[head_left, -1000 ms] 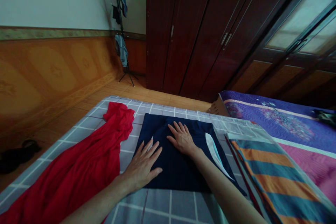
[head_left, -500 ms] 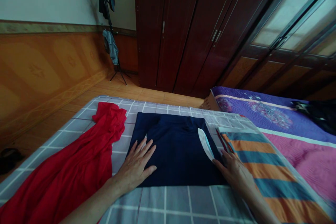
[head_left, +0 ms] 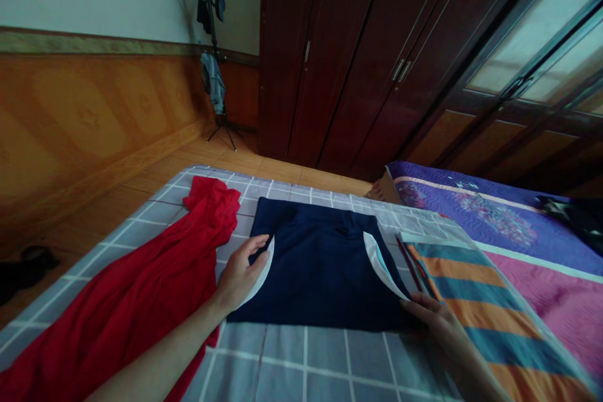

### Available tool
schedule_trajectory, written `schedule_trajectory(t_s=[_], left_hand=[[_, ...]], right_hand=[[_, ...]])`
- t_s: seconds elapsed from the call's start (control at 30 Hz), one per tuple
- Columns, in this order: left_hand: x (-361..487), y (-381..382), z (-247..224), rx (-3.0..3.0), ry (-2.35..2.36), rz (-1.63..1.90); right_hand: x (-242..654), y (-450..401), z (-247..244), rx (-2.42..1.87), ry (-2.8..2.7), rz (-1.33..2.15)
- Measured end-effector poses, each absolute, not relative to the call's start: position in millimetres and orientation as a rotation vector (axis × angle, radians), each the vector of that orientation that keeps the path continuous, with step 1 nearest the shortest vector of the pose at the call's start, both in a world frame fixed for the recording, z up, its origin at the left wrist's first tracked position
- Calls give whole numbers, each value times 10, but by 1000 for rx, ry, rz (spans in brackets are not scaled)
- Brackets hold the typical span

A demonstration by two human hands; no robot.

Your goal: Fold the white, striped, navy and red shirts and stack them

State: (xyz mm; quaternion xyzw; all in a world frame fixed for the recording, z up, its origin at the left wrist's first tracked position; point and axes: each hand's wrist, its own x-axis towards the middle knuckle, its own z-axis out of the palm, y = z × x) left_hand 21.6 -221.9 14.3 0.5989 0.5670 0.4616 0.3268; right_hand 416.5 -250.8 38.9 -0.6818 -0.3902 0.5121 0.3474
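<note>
A navy blue garment (head_left: 325,264) with two curved white trims lies flat on a grey checked bed, its exact kind unclear. My left hand (head_left: 245,270) rests on its left side by the left trim, fingers lightly bent and thumb apart from the index finger. At the lower right corner my right hand (head_left: 436,320) pinches the garment's edge between thumb and fingers, close to the end of the right trim. A crumpled red cloth garment (head_left: 155,282) lies to the left, partly behind my left forearm. Right of the navy garment is a folded orange and teal striped cloth (head_left: 490,289).
A bed with a purple and pink cover (head_left: 471,195) adjoins on the right, with a dark item (head_left: 572,213) on it. Beyond stand a dark red wardrobe (head_left: 330,75) and a clothes stand (head_left: 214,44). A black object (head_left: 28,270) sits on the floor at left.
My left hand has gone from lying flat to bent fingers at the left trim, which now shows more fully. My right hand has closed on the lower right corner. The view has shifted slightly.
</note>
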Motion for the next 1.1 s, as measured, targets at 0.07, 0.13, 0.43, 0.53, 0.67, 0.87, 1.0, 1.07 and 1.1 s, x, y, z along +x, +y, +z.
schedule_trajectory(t_s=[0.07,0.13,0.43,0.53,0.67,0.87,1.0,1.07,1.1], left_hand=[[184,-2170,137,1367,1443,1297],[161,-2135,131,1231,1391,1354],[64,-2117,320,989,1331,1282],[7,-2092,311,899,1328,1242],[-38,-2060,229,934,1361,1238],[-25,-2034,124,1142,1328,1204],[-36,-1999,98,1227,1316,1163],[-57,-1984,104,1234,1327,1186],[-68,-1979,108,1235,1339,1194]], right_hand=[[4129,-2506,409,-1728,-891,1341],[4096,-2422,470,-1761,-930,1256],[2548,-1757,1245,-1737,-2125,563],[1735,-1967,1223,-1639,-2391,273],[1231,-2366,936,-1438,-2747,225],[1427,-2607,621,-1340,-2722,173],[1542,-2725,548,-1331,-2665,154],[1564,-2782,512,-1300,-2635,130],[1574,-2803,491,-1278,-2620,120]])
